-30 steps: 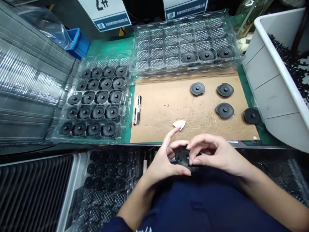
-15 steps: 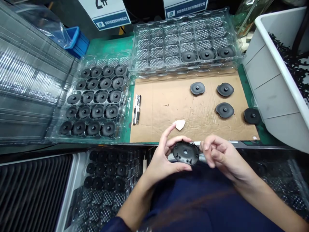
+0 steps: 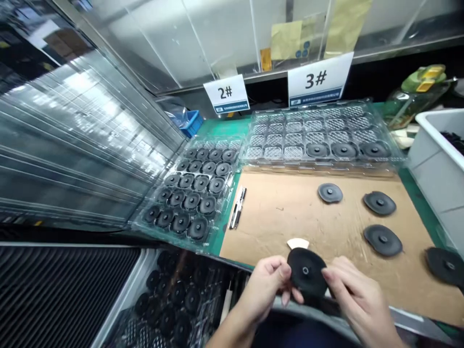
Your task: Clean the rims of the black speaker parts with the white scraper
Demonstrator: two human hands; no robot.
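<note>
- Camera view has tilted up since the earlier frames: the shelf edge and both number cards now show in full, and the hands sit lower in the picture.
- Black disc [image 3: 306, 271] has been flipped: earlier its ribbed underside faced the camera, now its smooth face with a small centre hole does.
- Left hand [image 3: 266, 285] pinches the disc's left edge, thumb on top.
- Right hand [image 3: 357, 299] closes on the disc's right edge, fingers curled; earlier it was just off the part.
- Disc is held at the near edge of the cardboard sheet [image 3: 286, 212], above the bench lip.
- Writing: white card "2#" [image 3: 226, 93] behind the left tray, white card "3#" [image 3: 317, 79] behind the far tray. Each has a blue strip with print too small to read.
- Yellow notes [image 3: 286, 41] on the clear panel above, not readable.
- Left clear tray [image 3: 192, 193] is nearly full of black discs; far clear tray [image 3: 319, 137] holds three in its front row, at the right.
- Four loose discs [image 3: 383, 239] lie on the right of the cardboard, well apart from each other.
- White wedge [image 3: 297, 242] lies just behind the held disc, partly covered by it.
- Pen-like tool [image 3: 237, 215] lies between the left tray and the cardboard.
- Grey bin [image 3: 440, 169] at right, blue box [image 3: 190, 123] far left, stacked clear trays [image 3: 72, 154] along the left side.
</note>
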